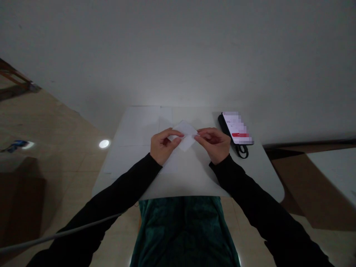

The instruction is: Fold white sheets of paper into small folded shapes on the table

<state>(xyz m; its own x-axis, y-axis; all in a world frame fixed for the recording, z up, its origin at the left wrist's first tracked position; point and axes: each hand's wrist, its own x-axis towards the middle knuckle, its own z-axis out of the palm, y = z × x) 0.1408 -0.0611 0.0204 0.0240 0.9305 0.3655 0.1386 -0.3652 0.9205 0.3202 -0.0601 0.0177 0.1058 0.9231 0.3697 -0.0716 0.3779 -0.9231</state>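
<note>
Between my two hands is a small piece of folded white paper (pixel 184 128), turned so that one corner points away from me. My left hand (pixel 164 144) pinches its left side between thumb and fingers. On the opposite side, my right hand (pixel 214 144) pinches the right corner the same way. The paper is just above the white table (pixel 194 181); whether it touches the top I cannot tell. My fingertips cover parts of its two sides.
Flat white sheets (pixel 136 128) lie on the table's left half. A phone (pixel 236 128) with a lit screen rests on a dark object with a strap (pixel 242 151) at the right. A wall (pixel 178 55) rises behind the table. A grey cable (pixel 69 231) crosses my left sleeve.
</note>
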